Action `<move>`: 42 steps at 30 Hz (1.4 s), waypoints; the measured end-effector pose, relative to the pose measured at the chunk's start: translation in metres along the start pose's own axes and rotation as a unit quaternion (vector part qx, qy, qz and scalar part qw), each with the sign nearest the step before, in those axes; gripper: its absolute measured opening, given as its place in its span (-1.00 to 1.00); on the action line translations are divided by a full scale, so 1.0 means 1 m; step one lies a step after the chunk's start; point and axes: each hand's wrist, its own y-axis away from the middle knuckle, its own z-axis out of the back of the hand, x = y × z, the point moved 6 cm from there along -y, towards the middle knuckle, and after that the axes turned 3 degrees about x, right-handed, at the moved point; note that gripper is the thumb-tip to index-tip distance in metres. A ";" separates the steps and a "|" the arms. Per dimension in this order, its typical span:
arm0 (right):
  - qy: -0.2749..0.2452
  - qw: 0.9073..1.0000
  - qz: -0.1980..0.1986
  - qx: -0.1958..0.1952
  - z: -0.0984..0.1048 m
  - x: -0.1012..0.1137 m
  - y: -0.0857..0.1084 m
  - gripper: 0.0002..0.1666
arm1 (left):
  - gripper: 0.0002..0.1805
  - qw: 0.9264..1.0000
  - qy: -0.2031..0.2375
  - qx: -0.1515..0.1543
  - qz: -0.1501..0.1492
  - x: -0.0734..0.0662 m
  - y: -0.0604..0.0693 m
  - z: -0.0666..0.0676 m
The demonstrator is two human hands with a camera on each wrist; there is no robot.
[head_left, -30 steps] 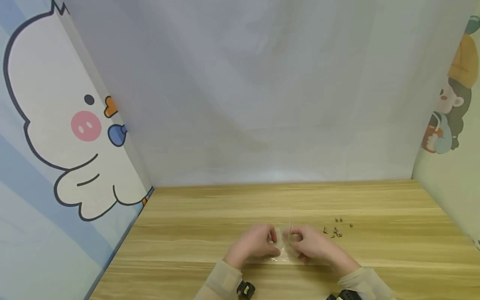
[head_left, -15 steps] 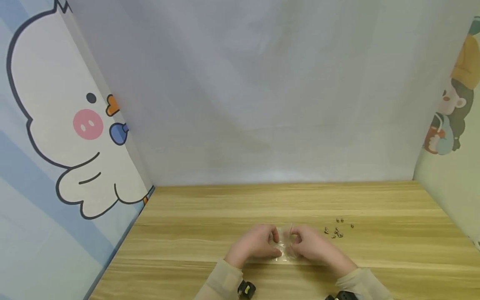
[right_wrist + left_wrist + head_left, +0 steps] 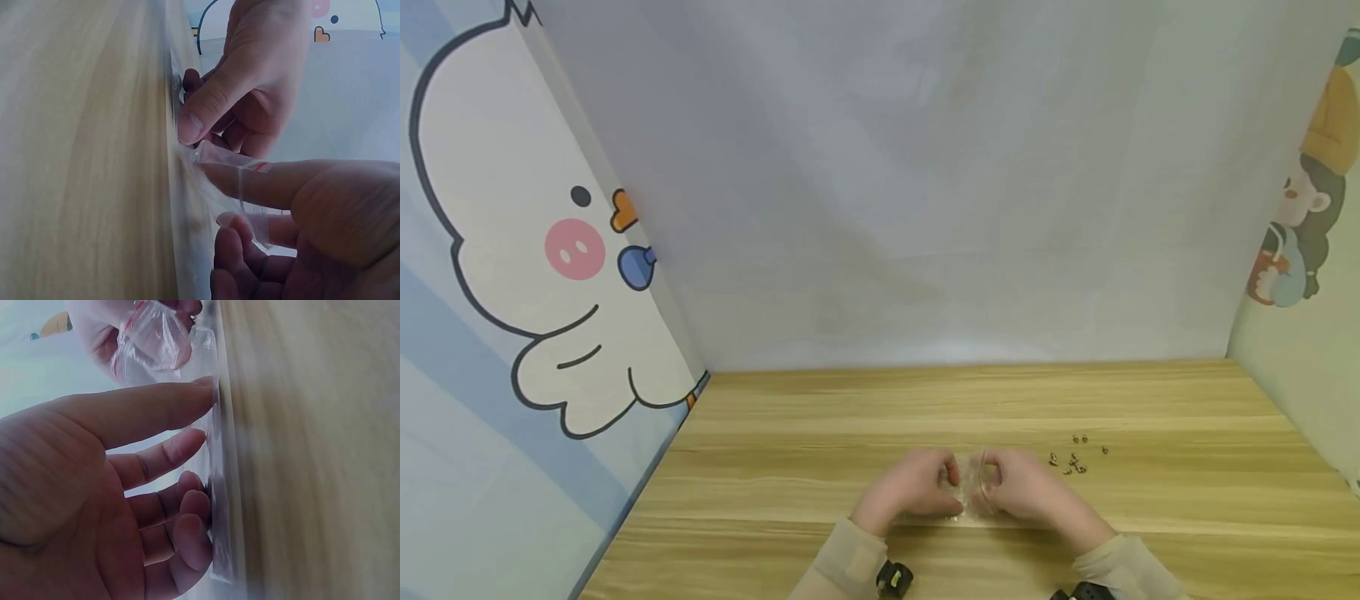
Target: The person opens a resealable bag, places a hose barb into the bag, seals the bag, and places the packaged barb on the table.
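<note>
A clear plastic zip bag with a red strip at its mouth lies between the two hands, on the table in the head view. My left hand rests its thumb and fingertips on the bag's flat part, pressing it to the wood, as the left wrist view shows. From the right, my right hand has its thumb and a finger within the raised bag mouth. In the right wrist view that thumb and finger stand apart under clear film. Whether something small lies deeper between them is hidden.
Several small dark metal pieces, too small to name, lie scattered on the wooden table just beyond the right hand. A grey-white cloth hangs behind the table. Printed cartoon panels stand at both sides.
The bag's mouth has shifted slightly around the right fingers, and its raised edge bends differently. Left hand and metal pieces stay about where they were; the head view sways a little.
</note>
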 end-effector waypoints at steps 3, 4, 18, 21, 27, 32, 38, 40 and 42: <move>0.023 1.000 -0.003 -0.014 0.000 0.002 0.002 -0.40 | -0.65 1.000 -0.011 0.002 0.003 -0.002 0.001 0.000; 0.029 0.999 -0.002 -0.015 0.000 0.003 0.003 -0.40 | -0.65 1.000 -0.013 0.003 0.004 -0.002 0.001 0.000; 0.051 0.999 -0.004 -0.012 -0.002 0.002 0.001 -0.36 | 0.09 0.999 0.019 0.022 -0.031 -0.006 -0.003 -0.006; 0.057 0.998 -0.009 -0.017 -0.003 0.002 0.002 -0.42 | 0.13 0.999 0.007 0.017 -0.041 -0.006 -0.005 -0.007; 0.076 0.997 -0.010 -0.024 -0.004 0.004 0.003 -0.56 | 0.02 0.999 -0.017 0.003 -0.049 -0.006 -0.008 -0.006; 0.080 0.996 -0.011 -0.025 -0.002 0.005 0.003 -0.61 | -0.07 0.999 -0.003 0.000 -0.050 -0.006 -0.009 -0.006; 0.081 0.996 -0.011 -0.031 -0.003 0.005 0.002 -0.67 | -0.13 0.999 0.020 -0.006 -0.047 -0.005 -0.010 -0.006; 0.090 0.995 -0.006 -0.034 -0.004 0.006 0.001 -0.64 | -0.10 0.999 0.010 -0.008 -0.051 -0.006 -0.009 -0.005; 0.095 0.995 -0.002 -0.036 -0.004 0.006 0.001 -0.61 | -0.05 0.998 0.001 -0.007 -0.055 -0.008 -0.009 -0.003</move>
